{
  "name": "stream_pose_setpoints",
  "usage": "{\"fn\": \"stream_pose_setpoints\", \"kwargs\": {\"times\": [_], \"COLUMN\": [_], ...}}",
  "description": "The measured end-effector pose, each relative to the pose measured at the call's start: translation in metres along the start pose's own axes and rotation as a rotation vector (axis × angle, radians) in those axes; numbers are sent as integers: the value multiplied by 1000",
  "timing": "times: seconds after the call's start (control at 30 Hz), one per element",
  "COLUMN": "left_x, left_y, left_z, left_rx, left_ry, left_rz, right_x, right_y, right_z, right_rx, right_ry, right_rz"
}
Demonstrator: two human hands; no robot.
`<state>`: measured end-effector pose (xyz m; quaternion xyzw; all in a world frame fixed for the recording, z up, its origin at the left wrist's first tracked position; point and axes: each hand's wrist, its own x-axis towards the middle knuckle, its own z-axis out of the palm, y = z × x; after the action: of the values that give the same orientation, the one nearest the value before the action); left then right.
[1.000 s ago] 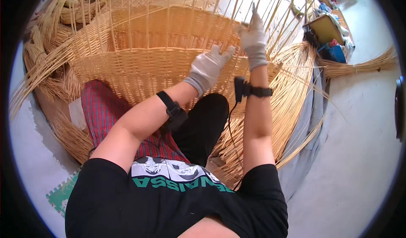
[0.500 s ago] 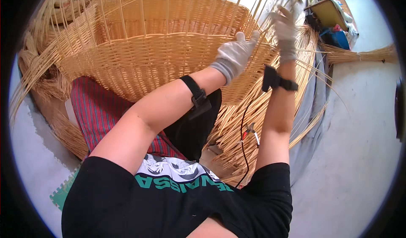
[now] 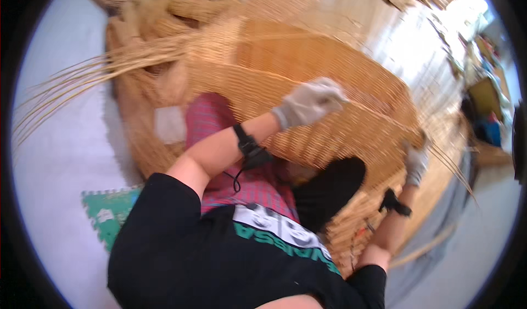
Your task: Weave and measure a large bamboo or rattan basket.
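Observation:
A large woven wicker basket (image 3: 351, 128) lies across my lap, with its hollow side facing away from me. My left hand (image 3: 314, 101), in a pale knitted glove, is at the basket's near rim with its fingers curled in; what they hold is too blurred to make out. At the basket's right end is my right hand (image 3: 416, 159), gloved too. It touches or nearly touches the wicker wall, its fingers smeared by motion. Long loose wicker strands (image 3: 110, 70) fan out from the basket's left end, and a few thin strands (image 3: 453, 169) stick out past my right hand.
Bundles of pale fibre (image 3: 181, 1) are heaped behind the basket on the left. A green foam mat (image 3: 107, 213) lies at the lower left. Cut wicker rods (image 3: 351, 210) cover the floor by my right forearm, with a red-handled tool (image 3: 362, 231) among them.
My view has swung, and the basket now sits further right and tilted. My right hand has come down from the upright stakes to the basket's right end. My left hand's fingers have curled in.

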<state>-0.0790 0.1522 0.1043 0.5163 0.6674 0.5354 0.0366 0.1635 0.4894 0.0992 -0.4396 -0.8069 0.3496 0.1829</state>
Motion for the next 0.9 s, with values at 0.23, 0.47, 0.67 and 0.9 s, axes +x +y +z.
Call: {"fn": "stream_pose_setpoints", "kwargs": {"times": [0.23,0.47,0.67,0.9], "left_x": [-162,-206,-218,-225], "left_y": [-122,-117,-103,-113], "left_z": [-275,-272,-252,-296], "left_rx": [675,518,-104,770], "left_ry": [964,344,629,276], "left_rz": [-786,-896,-411,-699], "right_x": [-107,-221,-176,-172], "right_y": [-94,-316,-432,-425], "right_z": [126,280,453,510], "right_rx": [310,566,384,577], "right_ry": [181,-548,-451,-190], "right_rz": [-497,-532,96,452]}}
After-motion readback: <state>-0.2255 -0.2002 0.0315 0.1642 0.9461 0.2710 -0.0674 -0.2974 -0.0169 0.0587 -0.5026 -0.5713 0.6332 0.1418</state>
